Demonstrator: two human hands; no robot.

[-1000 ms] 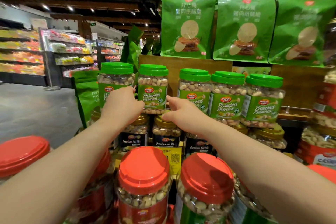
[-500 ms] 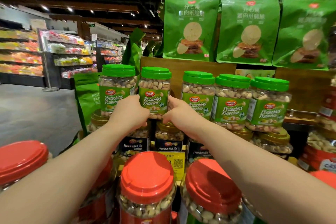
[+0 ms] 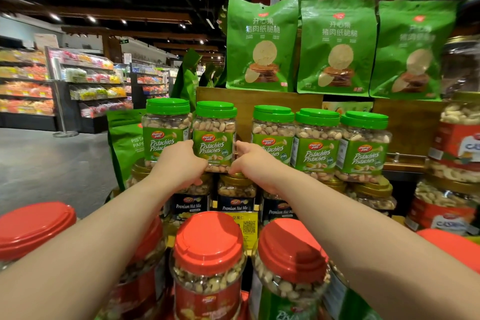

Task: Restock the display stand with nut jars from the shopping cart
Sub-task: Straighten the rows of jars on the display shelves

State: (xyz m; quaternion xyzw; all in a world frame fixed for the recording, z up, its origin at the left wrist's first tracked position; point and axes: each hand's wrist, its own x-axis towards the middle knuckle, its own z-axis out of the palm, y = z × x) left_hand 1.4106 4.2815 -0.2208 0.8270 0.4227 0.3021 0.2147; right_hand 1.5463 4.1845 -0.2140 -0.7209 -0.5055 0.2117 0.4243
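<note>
The pistachio jar [image 3: 215, 138] with the green lid stands second from the left in a row of like jars on the display stand [image 3: 259, 106], upright on the gold lids of the Premium Nut Mix jars [image 3: 236, 199] beneath, just beside its left neighbour [image 3: 166, 132] and with a clear gap between it and the three pistachio jars to its right [image 3: 319, 143]. Both hands clasp it low on its sides: the left hand [image 3: 179, 166] wraps its fingers round the jar's left lower edge, and the right hand [image 3: 253, 162] grips the right lower edge with the thumb lying up along the label. Both arms reach forward at full stretch, roughly level and converging on the jar, the wrists a little bent inward. By my reading this jar is at or very near its place, so what remains for it is to square it in the row and let go. Much of the task looks undone: red-lidded nut jars [image 3: 209, 254] crowd the foreground below the arms, seemingly waiting in the cart, though the cart itself cannot be made out. Green snack bags [image 3: 262, 44] stand on the tier above
</note>
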